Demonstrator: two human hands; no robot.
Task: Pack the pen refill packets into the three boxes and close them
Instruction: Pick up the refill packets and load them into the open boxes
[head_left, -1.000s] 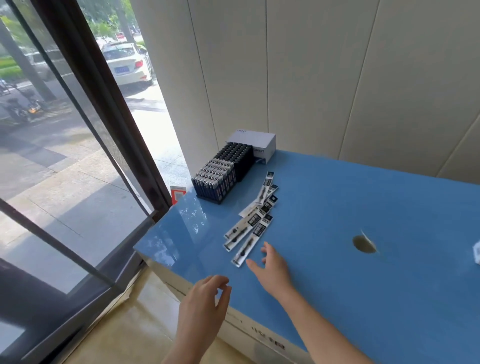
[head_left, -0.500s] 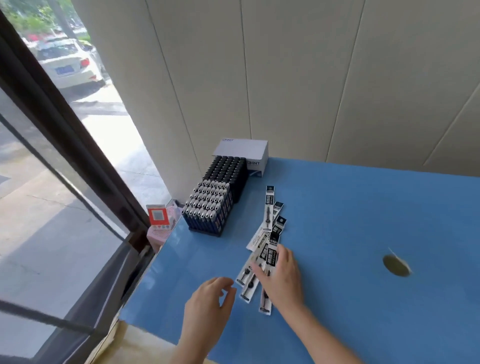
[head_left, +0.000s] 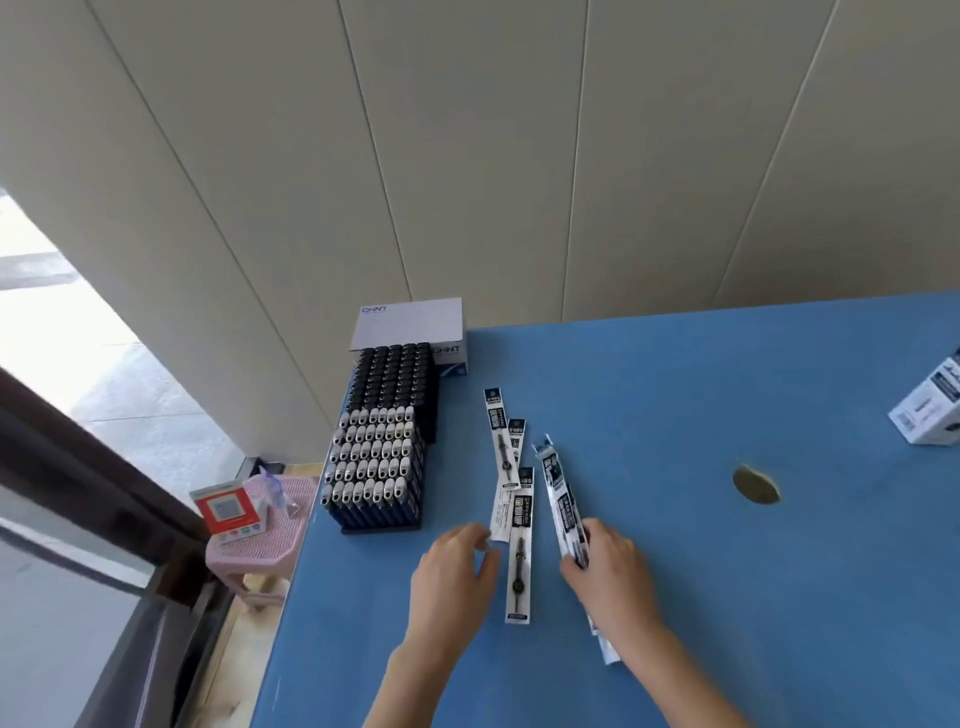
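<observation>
You're at the gathering step. Your right hand (head_left: 608, 566) pinches a bundle of refill packets (head_left: 553, 467), its far end lifted off the counter (head_left: 727, 597). Your left hand (head_left: 457, 566), loosely curled and empty, sits just beside the loose packets (head_left: 521, 519). Next, pick those up, then carry everything to the box (head_left: 930, 410) at the far right.

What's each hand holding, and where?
Right hand grips a bundle of refill packets around its lower half. Left hand holds nothing, fingers loosely curled beside a loose packet.
</observation>
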